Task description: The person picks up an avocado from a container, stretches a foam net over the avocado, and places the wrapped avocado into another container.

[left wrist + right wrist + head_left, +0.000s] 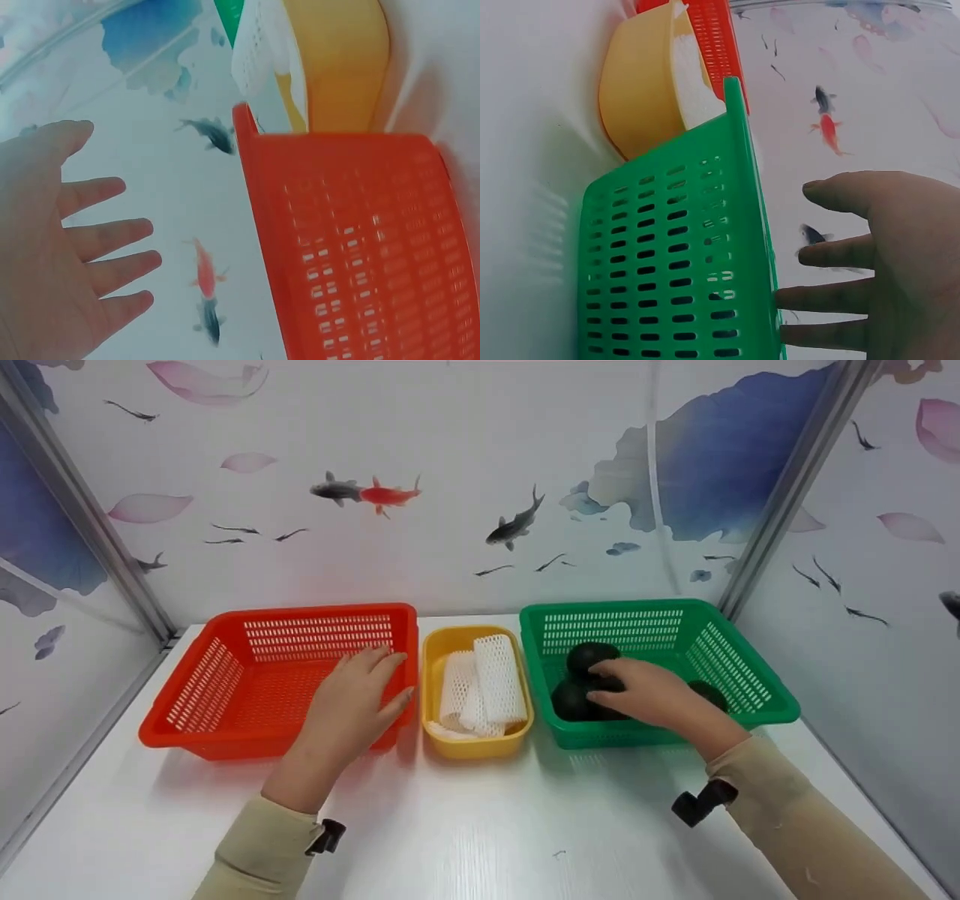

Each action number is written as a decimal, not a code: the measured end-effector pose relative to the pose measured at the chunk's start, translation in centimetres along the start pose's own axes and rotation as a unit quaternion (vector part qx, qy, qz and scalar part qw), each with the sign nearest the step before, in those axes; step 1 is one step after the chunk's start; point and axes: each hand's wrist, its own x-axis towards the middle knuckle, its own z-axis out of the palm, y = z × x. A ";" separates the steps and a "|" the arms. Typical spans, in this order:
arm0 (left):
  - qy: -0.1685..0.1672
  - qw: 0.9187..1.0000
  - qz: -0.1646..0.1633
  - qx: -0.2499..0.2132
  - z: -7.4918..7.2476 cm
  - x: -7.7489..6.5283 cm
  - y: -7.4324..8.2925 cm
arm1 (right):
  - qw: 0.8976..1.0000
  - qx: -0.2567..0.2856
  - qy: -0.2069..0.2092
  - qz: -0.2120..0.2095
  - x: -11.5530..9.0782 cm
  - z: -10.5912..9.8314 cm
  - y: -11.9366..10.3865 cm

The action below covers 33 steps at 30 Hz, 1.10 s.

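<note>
My right hand (651, 691) reaches over the green basket (780, 709), its fingertips in front of several dark, rounded, avocado-like things (592, 658). In the right wrist view, that hand (919, 259) has its fingers extended at the basket's rim and holds nothing. Whether it touches the dark things cannot be told, as they are hidden there. Over the right part of the red basket (217, 735) hovers my left hand (346, 701). Spread, straight fingers show on the left hand (45, 247) in the left wrist view, with nothing in them.
Between the two baskets stands a small yellow bin (472, 748) holding white mesh sleeves (499, 679). Another dark round thing (709, 695) lies at the green basket's right side. A white table (480, 825) carries everything, with printed wall panels (450, 547) at the back and sides.
</note>
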 end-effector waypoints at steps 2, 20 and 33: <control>-0.002 1.000 0.009 -0.011 0.3 0.3 0.7 | 1.000 0.008 -0.019 0.001 0.5 0.3 -0.2; 0.002 0.993 0.117 0.015 2.8 1.4 5.1 | 0.993 -0.041 -0.100 0.051 3.4 2.9 -2.2; -0.019 0.990 0.140 0.028 4.0 2.0 6.7 | 0.990 -0.067 -0.106 0.064 4.9 3.6 -2.3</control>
